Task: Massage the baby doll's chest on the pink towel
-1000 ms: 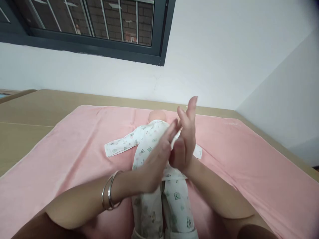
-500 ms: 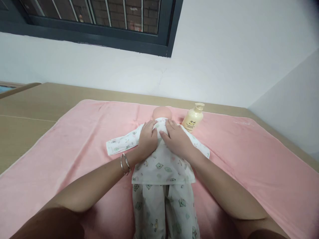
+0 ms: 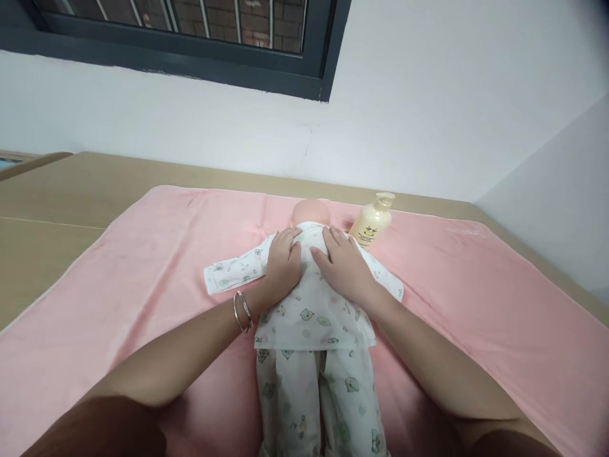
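A baby doll [image 3: 310, 212] lies stretched out in front of me, its head at the far end and its arms spread. It wears a white printed top [image 3: 311, 324] and matching trousers [image 3: 297, 400]. My left hand [image 3: 284, 263] rests flat on the left side of the upper top, fingers pointing away from me. On the right side of the upper top lies my right hand [image 3: 345, 263], palm down with its thumb apart. Neither hand grasps anything. Two thin bangles [image 3: 242, 311] circle my left wrist.
A pale yellow pump bottle [image 3: 372, 222] stands just beyond my right hand, beside the doll's head. Beneath everything, a pink blanket [image 3: 457, 279] covers most of the wooden surface [image 3: 52, 197]. A white wall [image 3: 399, 127] and a dark-framed barred window [image 3: 314, 76] rise behind.
My right hand has shifted slightly to the right across the top. My left hand stays nearly in place. The whole view has tilted a little.
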